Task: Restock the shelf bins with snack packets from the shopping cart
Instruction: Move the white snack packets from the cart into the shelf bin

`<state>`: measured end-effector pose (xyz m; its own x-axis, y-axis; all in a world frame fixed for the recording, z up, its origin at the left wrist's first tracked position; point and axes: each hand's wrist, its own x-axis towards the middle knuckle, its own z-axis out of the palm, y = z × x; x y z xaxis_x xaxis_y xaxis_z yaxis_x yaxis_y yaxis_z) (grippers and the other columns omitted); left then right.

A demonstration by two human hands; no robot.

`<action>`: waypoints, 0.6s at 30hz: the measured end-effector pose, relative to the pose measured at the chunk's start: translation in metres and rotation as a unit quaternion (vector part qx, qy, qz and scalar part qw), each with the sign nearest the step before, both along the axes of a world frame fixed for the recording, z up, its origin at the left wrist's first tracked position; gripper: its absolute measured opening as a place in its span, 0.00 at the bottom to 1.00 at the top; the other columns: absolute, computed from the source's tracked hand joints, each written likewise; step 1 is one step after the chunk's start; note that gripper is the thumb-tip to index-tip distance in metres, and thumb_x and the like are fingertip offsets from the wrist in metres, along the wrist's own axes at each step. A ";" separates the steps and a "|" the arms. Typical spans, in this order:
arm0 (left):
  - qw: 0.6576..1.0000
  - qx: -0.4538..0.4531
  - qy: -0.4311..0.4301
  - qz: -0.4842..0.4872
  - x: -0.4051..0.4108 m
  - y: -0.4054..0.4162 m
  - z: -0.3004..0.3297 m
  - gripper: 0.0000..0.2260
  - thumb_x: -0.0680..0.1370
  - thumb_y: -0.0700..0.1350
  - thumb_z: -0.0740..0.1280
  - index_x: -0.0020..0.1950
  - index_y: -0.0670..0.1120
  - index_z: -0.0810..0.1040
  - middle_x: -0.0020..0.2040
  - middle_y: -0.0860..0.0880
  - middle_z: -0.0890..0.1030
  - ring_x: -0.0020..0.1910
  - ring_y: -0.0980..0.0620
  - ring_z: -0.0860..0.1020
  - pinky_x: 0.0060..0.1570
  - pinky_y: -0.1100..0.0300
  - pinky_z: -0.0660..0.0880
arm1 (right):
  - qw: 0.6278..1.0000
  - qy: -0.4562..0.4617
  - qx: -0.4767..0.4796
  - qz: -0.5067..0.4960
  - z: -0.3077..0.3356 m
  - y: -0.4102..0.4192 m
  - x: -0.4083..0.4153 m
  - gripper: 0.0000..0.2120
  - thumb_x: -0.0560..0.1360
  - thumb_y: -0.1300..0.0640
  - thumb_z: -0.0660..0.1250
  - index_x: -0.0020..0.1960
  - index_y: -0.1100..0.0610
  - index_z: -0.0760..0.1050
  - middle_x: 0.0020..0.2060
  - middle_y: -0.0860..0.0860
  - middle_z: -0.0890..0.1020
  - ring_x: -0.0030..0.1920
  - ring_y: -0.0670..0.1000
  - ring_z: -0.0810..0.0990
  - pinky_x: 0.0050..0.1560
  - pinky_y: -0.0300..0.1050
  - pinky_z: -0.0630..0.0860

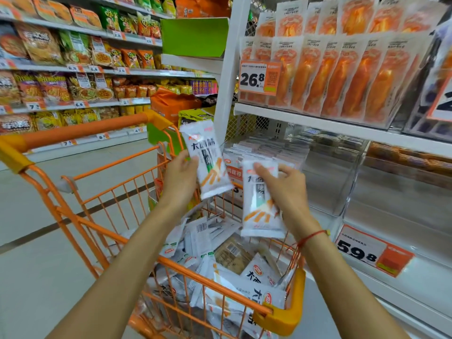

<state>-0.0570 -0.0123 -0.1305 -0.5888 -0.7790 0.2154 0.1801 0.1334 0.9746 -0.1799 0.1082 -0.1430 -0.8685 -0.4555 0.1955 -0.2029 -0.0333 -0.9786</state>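
My left hand [179, 176] grips a white snack packet [208, 159] with black characters and orange sticks, held upright above the orange shopping cart [171, 265]. My right hand [287, 189] holds a second, matching packet [260, 209] by its top, hanging over the cart's right side. Inside the cart lies a loose heap of several packets [220, 255] of the same kind. Just beyond my hands a clear shelf bin [325, 179] on the right-hand rack holds a row of white packets [266, 150] at its back left.
Orange snack packs [342, 77] fill the rack's upper shelf behind a 26.8 price tag [259, 77]. A 59.8 tag [371, 250] marks the lower shelf edge. Another clear bin [403, 192] stands further right. Across the aisle floor [36, 216], shelves of chips [73, 69] line the left.
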 end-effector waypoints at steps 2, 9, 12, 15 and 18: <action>0.995 0.001 -0.094 -0.046 0.003 -0.003 -0.001 0.12 0.83 0.38 0.55 0.61 0.43 0.75 0.44 0.51 0.79 0.38 0.58 0.77 0.32 0.66 0.75 | 0.998 0.027 -0.049 -0.005 0.007 0.005 -0.004 0.09 0.72 0.52 0.73 0.46 0.58 0.81 0.42 0.58 0.85 0.40 0.55 0.85 0.41 0.50 0.81; 0.962 0.149 -0.118 -0.198 -0.008 0.030 -0.005 0.14 0.84 0.49 0.53 0.62 0.48 0.74 0.53 0.47 0.82 0.44 0.55 0.81 0.38 0.56 0.80 | 0.978 0.189 -0.031 -0.089 -0.011 -0.018 0.016 0.29 0.69 0.39 0.70 0.41 0.67 0.73 0.37 0.66 0.77 0.34 0.58 0.71 0.37 0.57 0.73; 0.957 0.181 -0.097 -0.205 -0.020 0.035 -0.012 0.14 0.83 0.48 0.54 0.58 0.43 0.76 0.50 0.41 0.82 0.43 0.47 0.81 0.47 0.54 0.80 | 0.982 0.146 -0.065 -0.096 -0.010 -0.024 0.021 0.24 0.72 0.46 0.72 0.45 0.68 0.71 0.43 0.69 0.76 0.37 0.54 0.69 0.39 0.56 0.72; 0.963 0.101 -0.136 -0.209 -0.021 0.032 -0.014 0.29 0.78 0.47 0.62 0.77 0.48 0.57 0.74 0.47 0.65 0.70 0.44 0.68 0.70 0.45 0.66 | 0.986 0.112 -0.087 -0.092 -0.009 -0.030 0.023 0.22 0.73 0.48 0.71 0.47 0.67 0.71 0.44 0.70 0.75 0.36 0.56 0.71 0.38 0.54 0.71; 0.969 0.035 -0.136 -0.205 -0.012 0.013 -0.013 0.23 0.80 0.45 0.62 0.74 0.46 0.63 0.67 0.51 0.73 0.64 0.50 0.73 0.64 0.52 0.71 | 0.992 0.070 -0.087 -0.056 -0.003 -0.037 0.022 0.16 0.76 0.44 0.65 0.49 0.57 0.68 0.35 0.60 0.73 0.32 0.50 0.70 0.33 0.44 0.68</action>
